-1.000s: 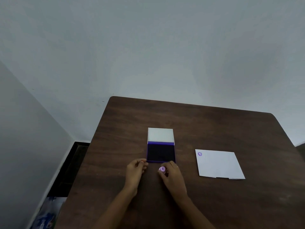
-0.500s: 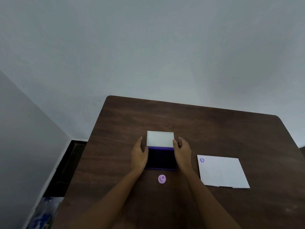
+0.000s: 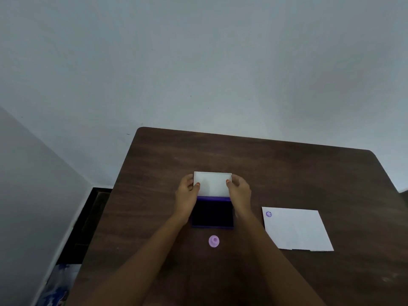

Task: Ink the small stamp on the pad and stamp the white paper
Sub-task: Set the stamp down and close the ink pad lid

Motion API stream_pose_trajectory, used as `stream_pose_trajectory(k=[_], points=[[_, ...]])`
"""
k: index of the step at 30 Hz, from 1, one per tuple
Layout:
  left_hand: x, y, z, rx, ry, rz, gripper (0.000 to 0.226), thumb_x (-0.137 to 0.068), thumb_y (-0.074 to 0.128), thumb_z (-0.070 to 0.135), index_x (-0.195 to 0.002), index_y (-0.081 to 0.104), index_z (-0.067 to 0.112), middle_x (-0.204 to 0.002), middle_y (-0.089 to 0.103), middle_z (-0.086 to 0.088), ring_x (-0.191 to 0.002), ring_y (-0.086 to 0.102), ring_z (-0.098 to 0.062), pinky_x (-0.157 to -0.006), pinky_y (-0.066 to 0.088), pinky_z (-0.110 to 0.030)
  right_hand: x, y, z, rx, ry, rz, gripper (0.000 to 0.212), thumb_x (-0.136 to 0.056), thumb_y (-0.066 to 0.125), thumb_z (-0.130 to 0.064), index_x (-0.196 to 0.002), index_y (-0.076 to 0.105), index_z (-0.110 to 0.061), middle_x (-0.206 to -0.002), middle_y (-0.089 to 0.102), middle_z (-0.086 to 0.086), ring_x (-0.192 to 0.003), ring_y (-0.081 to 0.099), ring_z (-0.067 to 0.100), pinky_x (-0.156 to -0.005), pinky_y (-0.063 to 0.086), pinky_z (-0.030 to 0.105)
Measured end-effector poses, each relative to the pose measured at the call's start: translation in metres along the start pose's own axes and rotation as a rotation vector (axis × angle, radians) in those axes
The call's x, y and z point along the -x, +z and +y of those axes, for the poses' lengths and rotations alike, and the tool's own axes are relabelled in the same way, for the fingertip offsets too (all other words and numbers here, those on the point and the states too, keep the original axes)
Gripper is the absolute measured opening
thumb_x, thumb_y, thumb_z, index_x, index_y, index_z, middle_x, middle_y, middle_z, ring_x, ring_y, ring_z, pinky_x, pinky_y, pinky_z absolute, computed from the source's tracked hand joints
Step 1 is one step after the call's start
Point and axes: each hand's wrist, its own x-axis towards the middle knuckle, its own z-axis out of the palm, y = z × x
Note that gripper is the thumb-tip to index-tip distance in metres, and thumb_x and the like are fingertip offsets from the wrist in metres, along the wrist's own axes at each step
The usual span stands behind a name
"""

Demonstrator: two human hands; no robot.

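A purple ink pad lies open mid-table, its dark inked face up and its white lid hinged up behind it. My left hand grips the lid's left edge and my right hand grips its right edge. The small pink-purple stamp stands alone on the table just in front of the pad, held by neither hand. The white paper lies to the right, with one purple stamp mark in its far left corner.
The dark wooden table stands against a pale wall. Its left edge drops to a dark floor strip, with a blue and white object on the floor at the lower left.
My right hand let go of the stamp, which now stands in front of the pad. Both hands moved forward along the pad's sides and took hold of the lid's edges.
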Motion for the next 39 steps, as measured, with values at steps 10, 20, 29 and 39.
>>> stream_pose_trajectory(k=[10,20,29,39], points=[[0.033,-0.022,0.009,-0.242,0.183,0.056,0.034,-0.089,0.056,0.003,-0.122,0.055,0.008,-0.121,0.063,-0.012,-0.109,0.058,-0.02,-0.092,0.047,-0.031,0.037,-0.029,0.004,0.295,-0.394,0.038,0.029,-0.09,0.051,-0.013,-0.118,0.055,-0.013,-0.123,0.06,0.01,-0.11,0.055,0.021,-0.091,0.046,0.031],[0.075,-0.02,-0.025,-0.324,0.196,0.068,0.014,-0.082,0.066,0.001,-0.095,0.066,0.005,-0.099,0.07,-0.01,-0.081,0.061,-0.009,-0.07,0.045,-0.014,0.075,-0.046,0.04,0.349,-0.42,-0.002,0.016,-0.081,0.059,0.004,-0.092,0.067,-0.004,-0.099,0.067,0.014,-0.09,0.06,0.021,-0.082,0.044,0.025],[0.088,-0.01,-0.045,-0.573,0.17,0.095,0.025,-0.087,0.051,0.003,-0.105,0.062,0.017,-0.111,0.067,-0.003,-0.099,0.062,-0.021,-0.08,0.047,-0.029,0.08,-0.039,0.062,0.438,-0.343,-0.018,0.024,-0.082,0.051,0.008,-0.101,0.064,0.0,-0.109,0.063,0.017,-0.101,0.059,0.025,-0.089,0.042,0.022],[0.092,-0.011,-0.052,-0.845,0.27,0.071,0.034,-0.093,0.043,0.015,-0.125,0.052,0.024,-0.128,0.057,0.003,-0.113,0.054,-0.011,-0.091,0.045,-0.024,0.086,-0.032,0.074,0.674,-0.39,-0.068,0.042,-0.084,0.042,0.007,-0.12,0.055,-0.008,-0.132,0.05,0.008,-0.123,0.043,0.02,-0.098,0.041,0.027]])
